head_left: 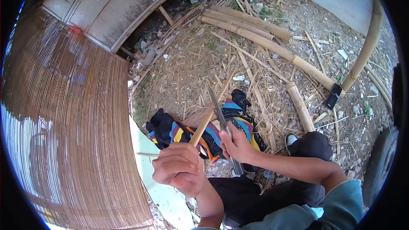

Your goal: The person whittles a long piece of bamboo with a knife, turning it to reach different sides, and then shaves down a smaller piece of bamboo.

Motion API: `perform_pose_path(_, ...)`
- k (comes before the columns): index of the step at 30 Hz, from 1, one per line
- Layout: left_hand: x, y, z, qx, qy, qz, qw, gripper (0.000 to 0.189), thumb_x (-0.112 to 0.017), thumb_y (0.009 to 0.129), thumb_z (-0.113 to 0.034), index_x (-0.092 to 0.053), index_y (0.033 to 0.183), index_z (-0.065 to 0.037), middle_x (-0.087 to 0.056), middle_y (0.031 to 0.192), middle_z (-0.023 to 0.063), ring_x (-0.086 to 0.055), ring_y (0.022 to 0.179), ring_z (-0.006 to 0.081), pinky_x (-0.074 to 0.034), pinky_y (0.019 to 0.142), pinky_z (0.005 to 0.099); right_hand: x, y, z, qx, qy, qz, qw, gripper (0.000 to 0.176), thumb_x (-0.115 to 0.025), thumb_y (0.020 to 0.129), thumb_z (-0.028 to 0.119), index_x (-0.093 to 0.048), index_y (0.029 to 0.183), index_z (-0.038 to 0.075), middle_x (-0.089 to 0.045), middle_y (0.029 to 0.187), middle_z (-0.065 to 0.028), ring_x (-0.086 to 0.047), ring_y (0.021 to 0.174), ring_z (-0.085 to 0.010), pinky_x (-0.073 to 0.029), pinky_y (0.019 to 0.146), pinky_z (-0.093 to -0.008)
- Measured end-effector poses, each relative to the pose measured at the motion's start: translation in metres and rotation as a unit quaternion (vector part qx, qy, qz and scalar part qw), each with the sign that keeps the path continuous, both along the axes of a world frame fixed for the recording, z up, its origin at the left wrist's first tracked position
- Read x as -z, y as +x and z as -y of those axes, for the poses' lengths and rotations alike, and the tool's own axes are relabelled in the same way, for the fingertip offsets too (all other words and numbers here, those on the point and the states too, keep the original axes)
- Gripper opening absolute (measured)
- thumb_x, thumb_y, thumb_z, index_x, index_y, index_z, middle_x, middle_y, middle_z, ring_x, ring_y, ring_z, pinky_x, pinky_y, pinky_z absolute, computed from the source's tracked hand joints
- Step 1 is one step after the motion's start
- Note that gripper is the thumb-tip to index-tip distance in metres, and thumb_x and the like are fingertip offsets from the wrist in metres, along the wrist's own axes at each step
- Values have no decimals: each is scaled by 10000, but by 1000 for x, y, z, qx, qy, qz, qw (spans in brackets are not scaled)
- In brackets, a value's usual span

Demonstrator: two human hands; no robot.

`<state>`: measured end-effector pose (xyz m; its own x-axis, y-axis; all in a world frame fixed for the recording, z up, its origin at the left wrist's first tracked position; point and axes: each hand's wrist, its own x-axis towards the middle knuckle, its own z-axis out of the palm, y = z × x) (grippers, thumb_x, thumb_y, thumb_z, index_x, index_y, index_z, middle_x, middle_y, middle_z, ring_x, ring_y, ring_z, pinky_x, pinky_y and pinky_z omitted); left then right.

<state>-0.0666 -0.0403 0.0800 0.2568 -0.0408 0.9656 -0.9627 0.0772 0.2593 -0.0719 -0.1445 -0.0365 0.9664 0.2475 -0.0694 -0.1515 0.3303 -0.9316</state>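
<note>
My left hand [179, 168] is closed around the lower end of a bamboo strip [204, 123], which slants up and away from me. In my right hand [239, 145] is a long dark knife [218, 110], gripped near its middle, with the thumb along it. Its upper part crosses close beside the strip, and its broad grey end [237, 168] sticks out below my fingers. Beneath both hands, a bundle of striped, colourful cloth [245, 121] lies on the ground, partly hidden by the knife and strip.
Bamboo poles [260, 38] lie on the littered ground ahead, and a shorter bamboo piece [299, 106] is by my shoe. A black phone [333, 96] rests against a pole at right. A slatted bamboo screen [85, 132] stands at left, and a tyre [381, 166] at far right.
</note>
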Motion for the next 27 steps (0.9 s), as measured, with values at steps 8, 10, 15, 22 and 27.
perform_pose_path(8, 4, 1, -5, -50, -23, -1, 998, 387, -313, 964, -282, -435, 696, -30, -341, 395, -14, -259, 297, 69, -213, 332, 210, -4, 3, 1, 16, -154, 138, 978, 309, -606, 848, 248, -473, 992, 9, -496, 511, -150, -549, 462, -321, -394, 444, -363)
perform_pose_path(10, 3, 3, -17, 9, -50, -34, 998, 389, -290, 972, -278, -434, 707, -33, -329, 407, -16, -244, 303, 66, -204, 346, 209, -9, -2, 2, 50, -174, 197, 964, 307, -611, 845, 255, -493, 987, 10, -516, 534, -158, -569, 481, -325, -407, 447, -382)
perform_pose_path(15, 4, 1, -12, -29, -73, -23, 997, 387, -278, 977, -270, -431, 709, -36, -329, 408, -12, -230, 307, 59, -192, 353, 211, 0, 14, -3, 46, -182, 198, 962, 288, -617, 837, 244, -495, 913, -6, -514, 534, -178, -565, 498, -360, -430, 458, -381)
perform_pose_path(22, 4, 1, -16, -10, -55, -41, 998, 375, -280, 975, -258, -433, 713, -37, -331, 402, -12, -229, 307, 60, -187, 348, 209, -7, 9, 3, 15, -166, 303, 938, 210, -567, 871, 194, -499, 844, -3, -486, 498, -154, -522, 418, -313, -390, 424, -347)
perform_pose_path(27, 1, 6, -26, 56, -56, -53, 995, 376, -306, 968, -271, -444, 714, -30, -334, 398, -16, -240, 302, 62, -207, 344, 200, -10, 17, 3, 46, -166, 159, 972, 199, -605, 842, 147, -487, 759, 9, -452, 468, -75, -512, 387, -166, -360, 389, -310)
